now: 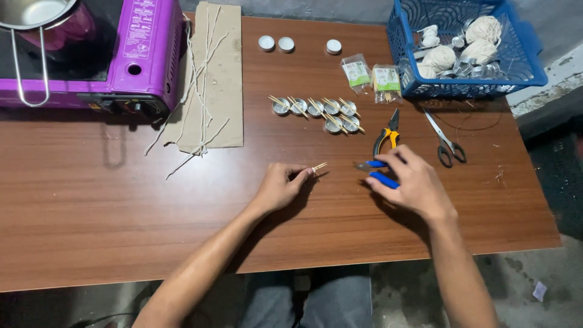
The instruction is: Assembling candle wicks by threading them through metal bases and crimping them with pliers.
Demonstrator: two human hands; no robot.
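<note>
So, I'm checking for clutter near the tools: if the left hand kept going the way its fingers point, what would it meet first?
Probably the blue-handled tool in the right hand; the left hand, pinching small wooden sticks, points right toward it.

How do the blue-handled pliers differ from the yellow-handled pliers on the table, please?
The blue-handled pliers are gripped in the right hand, while the yellow-handled pliers lie untouched on the table. The blue pair points left toward the left hand; the yellow pair points away, toward the blue basket. Both are small hand tools.
</note>
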